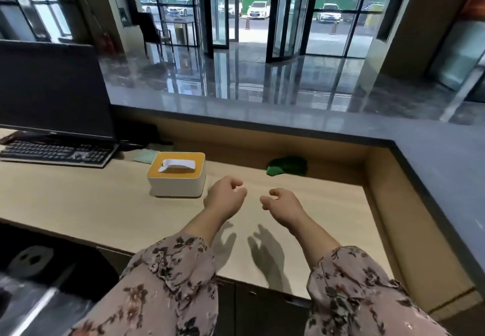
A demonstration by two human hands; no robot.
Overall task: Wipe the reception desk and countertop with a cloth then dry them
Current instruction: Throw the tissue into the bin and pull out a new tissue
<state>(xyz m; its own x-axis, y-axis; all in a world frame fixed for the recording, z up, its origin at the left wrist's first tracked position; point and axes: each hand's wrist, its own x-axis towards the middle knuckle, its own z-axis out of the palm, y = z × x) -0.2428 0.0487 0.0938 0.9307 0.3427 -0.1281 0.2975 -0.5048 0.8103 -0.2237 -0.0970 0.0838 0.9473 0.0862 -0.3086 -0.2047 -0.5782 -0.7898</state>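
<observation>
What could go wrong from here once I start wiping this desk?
1. The left hand and right hand hold nothing. The green cloth lies at the back of the desk, below the countertop, so it must be fetched first.
2. The tissue box stands beside the left hand. A sweep could knock it or wet the tissue.
3. The keyboard and monitor sit on the desk's left. A damp cloth could carry moisture to them.
</observation>
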